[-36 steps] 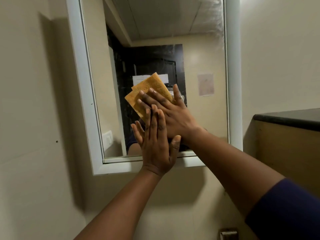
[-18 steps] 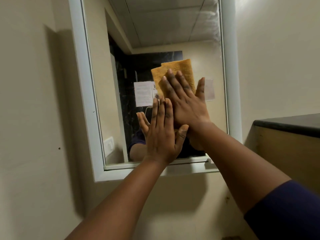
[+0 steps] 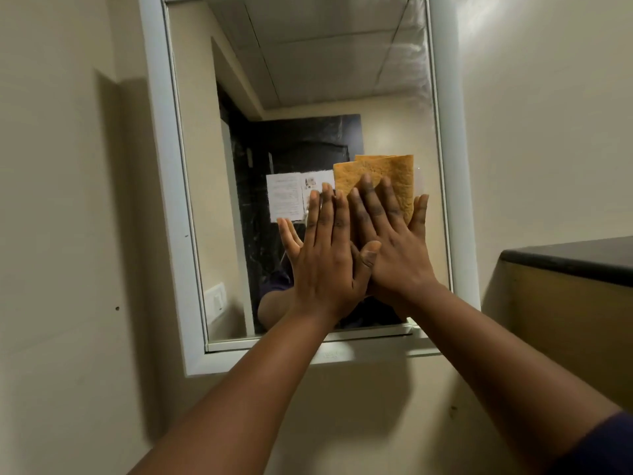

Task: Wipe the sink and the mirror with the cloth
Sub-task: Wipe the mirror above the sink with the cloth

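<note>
1. Two bare forearms reach up from the lower frame toward the centre; a dark blue sleeve [image 3: 613,447] shows at the lower right.
2. The left hand [image 3: 325,265] lies flat with straight fingers, its thumb over the right hand's edge; its grip holds nothing.
3. The right hand [image 3: 394,248], fingers straight and spread, presses the folded orange cloth [image 3: 394,176] flat.
4. The cloth lies against the white-framed mirror [image 3: 308,80], centre-right of the glass.
5. A dark-topped bench [image 3: 575,258] sits at right.
</note>
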